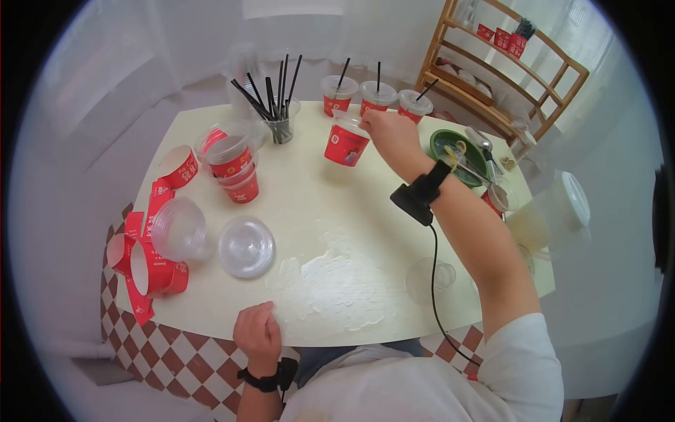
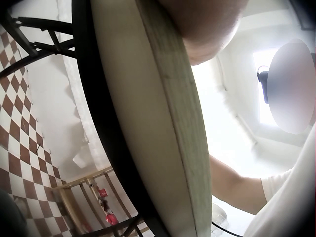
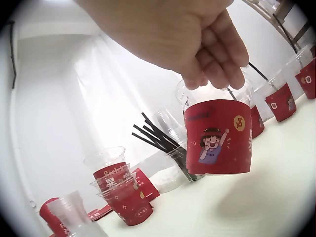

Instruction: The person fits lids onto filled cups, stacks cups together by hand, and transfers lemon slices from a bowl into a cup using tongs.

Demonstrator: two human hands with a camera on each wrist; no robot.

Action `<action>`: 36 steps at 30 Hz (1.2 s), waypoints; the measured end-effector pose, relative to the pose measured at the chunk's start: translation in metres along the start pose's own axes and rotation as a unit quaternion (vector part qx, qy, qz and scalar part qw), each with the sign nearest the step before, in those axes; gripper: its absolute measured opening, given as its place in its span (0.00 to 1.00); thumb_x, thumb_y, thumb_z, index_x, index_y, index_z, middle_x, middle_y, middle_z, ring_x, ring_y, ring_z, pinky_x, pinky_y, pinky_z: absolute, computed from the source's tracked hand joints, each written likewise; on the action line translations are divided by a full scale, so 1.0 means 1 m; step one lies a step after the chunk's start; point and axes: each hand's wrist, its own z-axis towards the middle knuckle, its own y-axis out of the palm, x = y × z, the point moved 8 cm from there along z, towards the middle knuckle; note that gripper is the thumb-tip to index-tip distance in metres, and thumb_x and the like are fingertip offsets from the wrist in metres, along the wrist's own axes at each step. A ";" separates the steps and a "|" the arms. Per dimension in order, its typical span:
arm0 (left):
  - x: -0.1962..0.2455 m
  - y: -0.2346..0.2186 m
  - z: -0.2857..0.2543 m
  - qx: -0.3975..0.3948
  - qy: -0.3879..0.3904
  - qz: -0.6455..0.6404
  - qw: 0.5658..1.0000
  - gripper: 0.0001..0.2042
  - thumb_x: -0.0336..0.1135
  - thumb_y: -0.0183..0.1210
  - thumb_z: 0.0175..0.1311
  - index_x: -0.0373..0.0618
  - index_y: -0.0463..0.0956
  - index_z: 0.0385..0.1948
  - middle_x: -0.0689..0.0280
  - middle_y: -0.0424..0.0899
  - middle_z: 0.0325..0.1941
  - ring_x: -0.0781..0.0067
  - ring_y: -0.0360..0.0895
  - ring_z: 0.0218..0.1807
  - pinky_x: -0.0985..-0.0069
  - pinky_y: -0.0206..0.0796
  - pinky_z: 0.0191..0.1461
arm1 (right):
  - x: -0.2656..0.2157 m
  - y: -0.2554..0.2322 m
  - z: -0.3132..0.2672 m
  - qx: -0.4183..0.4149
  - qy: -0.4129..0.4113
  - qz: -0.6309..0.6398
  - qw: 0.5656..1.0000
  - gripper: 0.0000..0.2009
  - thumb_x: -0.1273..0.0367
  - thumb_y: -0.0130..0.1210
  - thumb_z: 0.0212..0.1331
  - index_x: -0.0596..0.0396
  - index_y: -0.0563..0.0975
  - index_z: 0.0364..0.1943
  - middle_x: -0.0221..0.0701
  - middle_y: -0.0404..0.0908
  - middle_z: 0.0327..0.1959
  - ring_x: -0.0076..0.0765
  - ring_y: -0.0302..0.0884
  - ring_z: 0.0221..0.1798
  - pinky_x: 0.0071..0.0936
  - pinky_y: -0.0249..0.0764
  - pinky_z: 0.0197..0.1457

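Observation:
A clear cup with a red sleeve (image 1: 346, 145) hangs above the table's back middle, pinched at its rim by the right hand (image 1: 394, 141). In the right wrist view the fingers of the right hand (image 3: 215, 54) curl over the rim of that sleeved cup (image 3: 218, 138), which is off the tabletop. The left hand (image 1: 258, 336) rests at the table's front edge, fingers loosely curled, holding nothing. In the left wrist view part of the left hand (image 2: 205, 24) shows above the table edge (image 2: 173, 108).
Three lidded red cups with straws (image 1: 377, 97) stand behind. A cup of black straws (image 1: 280, 131), stacked sleeved cups (image 1: 235, 169), clear lids (image 1: 246, 247) and red sleeves (image 1: 158, 271) are left. A green bowl (image 1: 458, 156) and a pitcher (image 1: 552, 214) stand right; spilled liquid (image 1: 330, 285) lies in front.

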 end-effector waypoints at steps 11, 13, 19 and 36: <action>0.000 0.002 -0.001 -0.014 0.003 -0.002 1.000 0.06 0.22 0.51 0.51 0.37 0.73 0.31 0.57 0.80 0.32 0.56 0.76 0.31 0.67 0.68 0.34 | 0.168 -0.037 -0.051 0.077 0.351 0.247 0.900 0.09 0.67 0.52 0.57 0.61 0.77 0.29 0.35 0.79 0.21 0.36 0.79 0.24 0.29 0.73 0.27; -0.001 0.002 -0.001 -0.014 0.004 -0.003 1.000 0.06 0.22 0.51 0.52 0.37 0.73 0.32 0.57 0.80 0.32 0.56 0.76 0.31 0.67 0.68 0.35 | 0.193 -0.026 -0.070 0.105 0.423 0.391 0.811 0.08 0.67 0.50 0.60 0.59 0.74 0.31 0.31 0.77 0.21 0.33 0.80 0.25 0.23 0.74 0.24; -0.001 0.003 -0.002 -0.016 0.005 -0.004 1.000 0.07 0.22 0.52 0.52 0.37 0.73 0.33 0.57 0.80 0.32 0.56 0.76 0.31 0.67 0.68 0.35 | 0.233 -0.007 -0.100 0.165 0.495 0.569 0.635 0.04 0.74 0.43 0.60 0.59 0.69 0.32 0.33 0.74 0.22 0.38 0.81 0.30 0.26 0.77 0.24; -0.001 0.001 -0.001 -0.009 -0.004 -0.008 1.000 0.06 0.22 0.52 0.51 0.38 0.72 0.31 0.57 0.80 0.32 0.56 0.76 0.31 0.67 0.68 0.34 | 0.237 -0.022 -0.095 0.191 0.511 0.513 0.662 0.07 0.71 0.43 0.62 0.60 0.70 0.31 0.33 0.74 0.21 0.39 0.80 0.31 0.30 0.77 0.25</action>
